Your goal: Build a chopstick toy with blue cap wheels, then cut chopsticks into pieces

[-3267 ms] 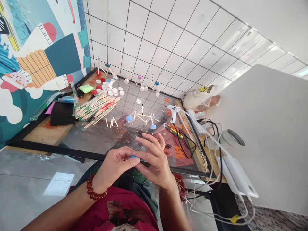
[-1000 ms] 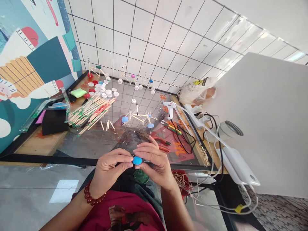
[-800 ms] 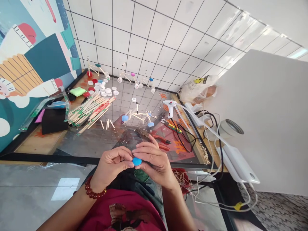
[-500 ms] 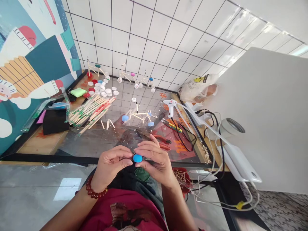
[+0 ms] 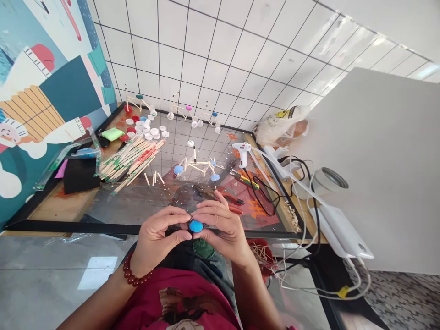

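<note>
The step looks like fingertip shaping: your right hand (image 5: pixel 223 230) pinches the blue disc (image 5: pixel 195 226), your left hand (image 5: pixel 154 233) crowds its nine-o'clock edge, grip unclear. It sits at six o'clock from the stick model (image 5: pixel 195 158); the next move calls for light, even pressure.

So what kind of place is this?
It looks like a craft corner, maybe: a white glue gun, a pile of wooden sticks and lots of loose bottle caps share one table.
</note>
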### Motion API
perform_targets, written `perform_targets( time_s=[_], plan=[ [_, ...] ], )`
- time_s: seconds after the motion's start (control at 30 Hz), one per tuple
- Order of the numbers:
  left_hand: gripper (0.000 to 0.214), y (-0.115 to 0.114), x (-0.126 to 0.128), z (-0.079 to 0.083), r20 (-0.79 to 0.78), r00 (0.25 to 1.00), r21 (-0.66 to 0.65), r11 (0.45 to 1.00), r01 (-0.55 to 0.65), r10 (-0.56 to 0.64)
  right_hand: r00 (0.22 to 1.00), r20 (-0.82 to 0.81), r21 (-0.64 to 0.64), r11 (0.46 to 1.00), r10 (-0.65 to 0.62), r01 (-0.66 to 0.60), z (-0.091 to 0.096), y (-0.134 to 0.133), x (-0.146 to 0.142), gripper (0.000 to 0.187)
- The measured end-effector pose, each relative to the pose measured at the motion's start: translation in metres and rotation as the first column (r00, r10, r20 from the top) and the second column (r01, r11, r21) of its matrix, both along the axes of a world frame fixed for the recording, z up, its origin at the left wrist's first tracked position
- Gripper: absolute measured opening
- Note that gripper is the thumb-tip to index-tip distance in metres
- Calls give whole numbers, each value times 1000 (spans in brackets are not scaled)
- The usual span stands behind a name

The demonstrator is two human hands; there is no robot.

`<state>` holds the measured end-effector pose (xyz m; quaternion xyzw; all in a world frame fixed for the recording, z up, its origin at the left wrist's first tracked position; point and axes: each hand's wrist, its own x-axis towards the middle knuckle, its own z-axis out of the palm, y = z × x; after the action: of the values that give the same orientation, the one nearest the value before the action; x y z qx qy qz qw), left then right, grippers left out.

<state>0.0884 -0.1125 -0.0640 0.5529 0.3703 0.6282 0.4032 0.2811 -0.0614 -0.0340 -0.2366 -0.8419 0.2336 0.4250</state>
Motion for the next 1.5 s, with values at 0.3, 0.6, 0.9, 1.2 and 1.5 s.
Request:
perform_targets(
  time_s=[0.3, 0.6, 0.9, 1.2, 1.5],
  plan=[
    [11, -2, 9, 4, 146, 985, -314, 940, 133, -91, 992, 105, 121, 991, -68, 56, -1, -2, -5, 33],
    [12, 0, 12, 7, 169, 969, -394, 888, 236, -182, 993, 101, 144, 989, -52, 37, -1, -4, -6, 25],
    [14, 2, 14, 6, 159, 977, -417, 887, 198, -143, 993, 114, 105, 994, -29, 17, -3, -3, -6, 27],
    [13, -2, 12, 12, -148, 989, -252, 967, -38, 0, 997, 70, 39, 999, -21, 19, 8, -5, 3, 15],
    [13, -1, 18, 18, -267, 963, -200, 974, -103, 47, 986, 26, 149, 976, -166, 160, 2, -10, -9, 13]
  ],
)
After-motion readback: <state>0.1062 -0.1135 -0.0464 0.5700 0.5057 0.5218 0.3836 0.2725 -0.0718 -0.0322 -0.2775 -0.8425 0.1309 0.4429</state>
